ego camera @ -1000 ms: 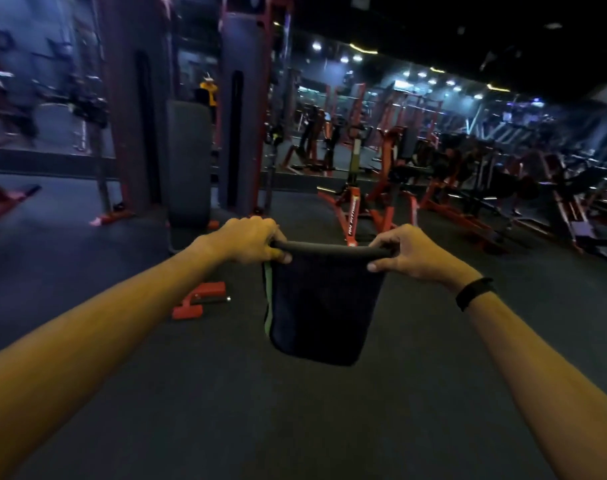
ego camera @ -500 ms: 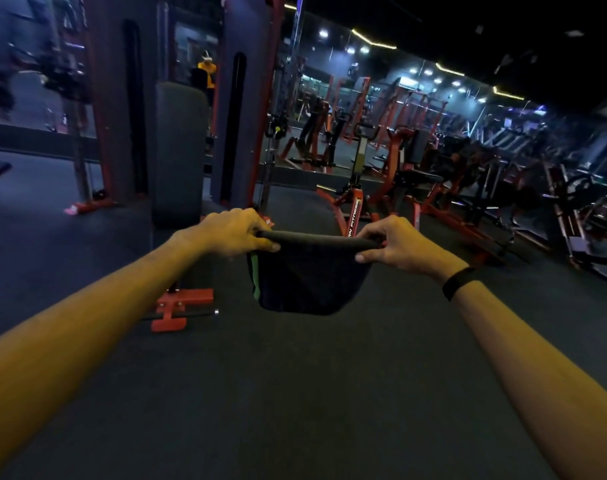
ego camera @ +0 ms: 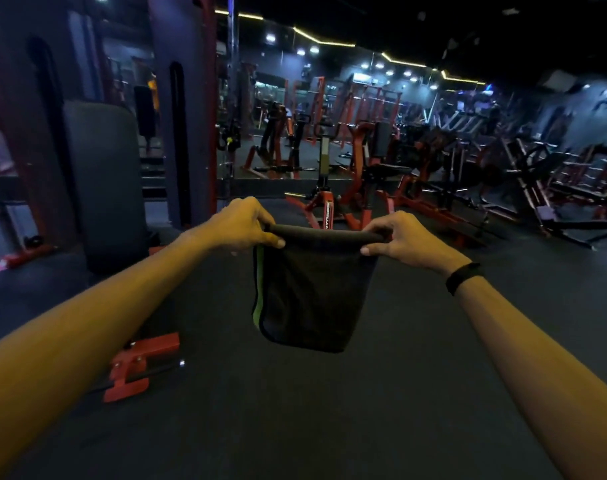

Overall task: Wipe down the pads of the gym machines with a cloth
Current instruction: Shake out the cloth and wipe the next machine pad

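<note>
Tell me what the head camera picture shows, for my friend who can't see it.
Two hands, left hand and right hand, pinch the top edge of a dark folded cloth hanging above the gym floor. An upright grey pad stands left; red machines stand behind.

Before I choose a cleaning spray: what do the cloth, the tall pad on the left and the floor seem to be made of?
The cloth, held by both hands, looks like soft dark fabric, possibly microfibre: it drapes limply and has a stitched green edge. The tall pad seems vinyl-covered foam, smooth with rounded corners and a dull sheen. The floor looks like matte dark rubber matting, though the dim light leaves that open.
</note>
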The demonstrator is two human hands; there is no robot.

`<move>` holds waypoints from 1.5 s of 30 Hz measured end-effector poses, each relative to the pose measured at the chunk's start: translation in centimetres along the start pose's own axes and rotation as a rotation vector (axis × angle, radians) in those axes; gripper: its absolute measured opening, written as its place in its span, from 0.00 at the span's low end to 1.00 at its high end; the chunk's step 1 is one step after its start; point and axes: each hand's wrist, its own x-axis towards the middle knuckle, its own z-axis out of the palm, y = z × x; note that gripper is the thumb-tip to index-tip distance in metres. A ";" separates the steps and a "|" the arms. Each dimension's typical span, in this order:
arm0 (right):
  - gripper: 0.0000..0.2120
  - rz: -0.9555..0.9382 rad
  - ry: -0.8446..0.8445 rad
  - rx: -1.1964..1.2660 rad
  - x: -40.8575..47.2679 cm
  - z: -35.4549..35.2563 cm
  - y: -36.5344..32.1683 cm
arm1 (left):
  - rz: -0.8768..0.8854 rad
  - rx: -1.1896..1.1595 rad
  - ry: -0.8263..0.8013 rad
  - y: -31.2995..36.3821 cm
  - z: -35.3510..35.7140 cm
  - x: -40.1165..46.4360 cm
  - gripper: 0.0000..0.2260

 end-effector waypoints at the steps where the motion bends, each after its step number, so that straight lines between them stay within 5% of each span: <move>1: 0.10 0.010 0.016 0.001 0.9 -0.7 1.3 | 0.000 0.005 -0.003 0.5 -0.1 2.1 0.12; 8: 0.08 0.045 0.102 -0.012 7.0 -4.9 9.8 | 0.065 -0.019 0.154 1.3 2.0 15.6 0.10; 30: 0.07 0.286 0.179 -0.117 24.0 -4.9 26.0 | 0.230 -0.114 -0.037 -6.0 4.5 45.5 0.10; 45: 0.08 0.432 0.241 -0.185 24.9 -5.3 31.1 | 0.366 -0.215 -0.094 -6.2 9.2 54.7 0.10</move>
